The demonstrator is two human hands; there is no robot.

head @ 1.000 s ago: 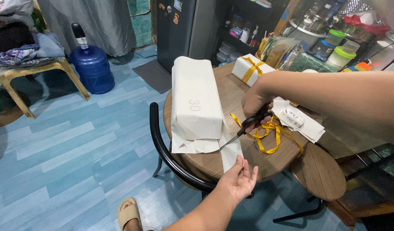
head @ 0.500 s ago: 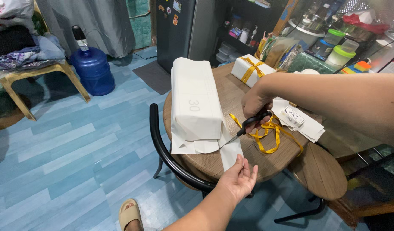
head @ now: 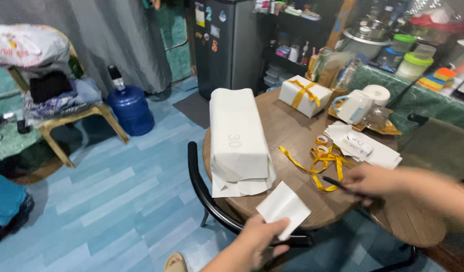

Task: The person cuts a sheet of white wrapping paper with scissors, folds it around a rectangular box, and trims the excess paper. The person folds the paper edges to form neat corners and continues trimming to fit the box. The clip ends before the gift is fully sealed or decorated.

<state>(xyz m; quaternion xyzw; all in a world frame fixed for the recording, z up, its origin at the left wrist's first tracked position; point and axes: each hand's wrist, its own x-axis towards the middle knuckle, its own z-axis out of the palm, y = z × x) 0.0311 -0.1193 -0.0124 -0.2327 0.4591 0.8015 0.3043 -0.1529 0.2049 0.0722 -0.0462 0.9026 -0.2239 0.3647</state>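
My left hand (head: pixel 259 241) holds a small white piece of paper (head: pixel 284 206) at the near edge of the round wooden table (head: pixel 292 133). At the table's right side, my right hand (head: pixel 373 180) grips dark-handled scissors (head: pixel 337 184), their tips pointing left toward a tangle of yellow ribbon (head: pixel 320 161). A tall white stack of wrapping paper (head: pixel 237 136) lies on the table's left half. At the back stands a white gift box (head: pixel 305 94) tied with yellow ribbon.
A black chair (head: pixel 204 194) curves around the table's near side. Tape rolls (head: pixel 321 144), white paper packets (head: pixel 365 147), and a tray with a mug (head: pixel 354 107) sit at the right. A blue water jug (head: pixel 130 108) and a wooden bench (head: pixel 66 121) stand on the floor at left.
My right hand with the scissors has pulled away from the paper stack to the right. A cut piece of white paper is now in my left hand, which was open before.
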